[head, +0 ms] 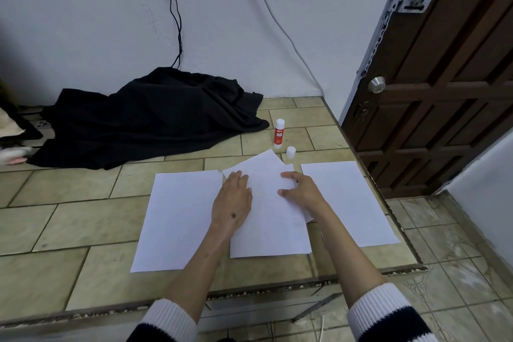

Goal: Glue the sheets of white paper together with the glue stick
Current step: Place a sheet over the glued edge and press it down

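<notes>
- My left hand [231, 200] lies flat, palm down and fingers stretched out, on the middle pile of white paper [270, 219]; it grips nothing, only presses.
- My right hand [298, 189] rests on the right part of the same pile, fingers spread and bent, the thumb pointing left across the top sheet; it is open too and closes on nothing.
- The top sheet [258, 166] of that pile is turned at an angle, so its far corner sticks out past the sheets under it.
- A second sheet of paper [177, 219] lies to the left, its right edge tucked under the middle pile and my left wrist.
- A third sheet of paper [352, 203] lies to the right, apart from the pile, close to the step edge of the tiled floor [83, 219].
- The glue stick [279, 133] stands upright on the tiles beyond the papers, uncapped as far as I can tell, with its white cap [290, 152] standing just beside it, nearer the papers.
- A black cloth [155, 116] lies heaped against the wall on the far left, and a brown door [444, 78] stands on the right.
</notes>
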